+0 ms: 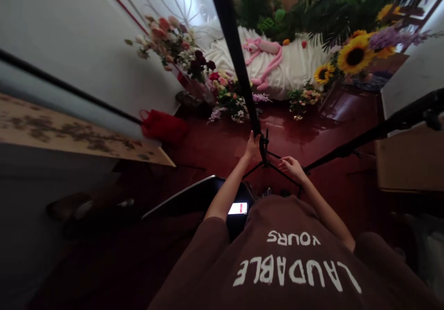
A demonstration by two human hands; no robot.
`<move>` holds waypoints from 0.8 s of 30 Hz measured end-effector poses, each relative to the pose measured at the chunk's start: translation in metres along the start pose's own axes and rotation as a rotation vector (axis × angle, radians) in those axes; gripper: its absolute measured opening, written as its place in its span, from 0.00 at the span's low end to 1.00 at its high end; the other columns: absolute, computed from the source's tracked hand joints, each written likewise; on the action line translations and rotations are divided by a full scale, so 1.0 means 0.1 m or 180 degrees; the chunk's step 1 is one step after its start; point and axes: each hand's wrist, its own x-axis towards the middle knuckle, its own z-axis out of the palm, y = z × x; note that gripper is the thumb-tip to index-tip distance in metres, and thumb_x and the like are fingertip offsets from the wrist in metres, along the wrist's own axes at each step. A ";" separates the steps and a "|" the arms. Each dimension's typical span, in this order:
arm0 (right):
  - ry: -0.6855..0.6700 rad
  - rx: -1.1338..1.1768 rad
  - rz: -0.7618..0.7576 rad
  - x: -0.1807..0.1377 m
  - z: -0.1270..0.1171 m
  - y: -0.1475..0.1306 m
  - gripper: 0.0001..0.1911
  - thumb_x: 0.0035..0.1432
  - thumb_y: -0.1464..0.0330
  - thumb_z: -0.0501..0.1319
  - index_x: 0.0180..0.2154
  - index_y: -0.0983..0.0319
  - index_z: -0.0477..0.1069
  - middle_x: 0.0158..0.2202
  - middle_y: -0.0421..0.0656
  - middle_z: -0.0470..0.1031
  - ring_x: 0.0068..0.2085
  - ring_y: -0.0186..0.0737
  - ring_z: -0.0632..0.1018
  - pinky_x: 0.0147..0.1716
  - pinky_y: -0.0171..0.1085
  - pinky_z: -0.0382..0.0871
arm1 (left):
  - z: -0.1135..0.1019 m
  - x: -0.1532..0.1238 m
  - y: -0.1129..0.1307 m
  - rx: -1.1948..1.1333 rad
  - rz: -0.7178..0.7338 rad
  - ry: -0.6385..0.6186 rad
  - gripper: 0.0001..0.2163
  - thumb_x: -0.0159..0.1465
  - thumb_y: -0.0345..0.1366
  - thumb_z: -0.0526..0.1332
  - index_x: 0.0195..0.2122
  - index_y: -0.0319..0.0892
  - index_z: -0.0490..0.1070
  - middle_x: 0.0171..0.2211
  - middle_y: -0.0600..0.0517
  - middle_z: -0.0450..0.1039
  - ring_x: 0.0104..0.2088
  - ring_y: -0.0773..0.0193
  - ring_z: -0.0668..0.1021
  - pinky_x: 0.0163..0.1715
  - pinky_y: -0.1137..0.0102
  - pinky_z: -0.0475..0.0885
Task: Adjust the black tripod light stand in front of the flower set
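Observation:
A black tripod stand (239, 56) rises from the floor and leans across the middle of the view, its thin legs spread below. My left hand (252, 145) is wrapped round the lower pole, close to a knob; part of its fingers is hidden behind the pole. To the right of the pole, my right hand (292, 167) hovers near the stand's legs. Its fingers are loosely bent and apart, with nothing visible in them. Under my left forearm a lit phone screen (237, 208) shows beside a dark, pale-rimmed panel (183, 193).
Artificial flowers (173, 37), sunflowers (354, 55) and a pink plush toy (265, 53) on white cloth (287, 76) lie ahead. Another black pole (364, 136) slants at right, by a cardboard box (409, 157). A red bag (163, 126) sits left, near a painted panel (69, 125).

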 end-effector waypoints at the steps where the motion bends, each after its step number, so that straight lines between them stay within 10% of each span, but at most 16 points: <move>1: -0.0107 -0.0010 0.0028 0.05 0.10 -0.05 0.08 0.61 0.63 0.61 0.37 0.61 0.70 0.29 0.41 0.80 0.28 0.33 0.80 0.28 0.31 0.74 | -0.01 0.00 -0.01 0.0011 -0.0020 -0.0017 0.28 0.66 0.56 0.51 0.59 0.40 0.66 0.44 0.42 0.77 0.43 0.60 0.78 0.44 0.67 0.72; 9: -0.0554 0.0005 0.0635 0.39 0.66 -0.42 0.18 0.69 0.54 0.52 0.41 0.61 0.67 0.30 0.45 0.79 0.26 0.35 0.79 0.26 0.33 0.74 | 0.00 0.03 -0.11 0.0212 -0.0094 0.0061 0.28 0.67 0.55 0.52 0.59 0.40 0.66 0.49 0.40 0.75 0.46 0.57 0.78 0.47 0.63 0.71; 24: -0.0633 0.1027 0.1082 0.75 0.85 -0.64 0.20 0.68 0.51 0.52 0.34 0.60 0.66 0.23 0.39 0.75 0.20 0.31 0.73 0.20 0.30 0.69 | -0.05 0.05 0.04 -0.0053 0.0243 0.0046 0.24 0.67 0.55 0.50 0.53 0.41 0.67 0.48 0.42 0.75 0.45 0.61 0.77 0.49 0.64 0.71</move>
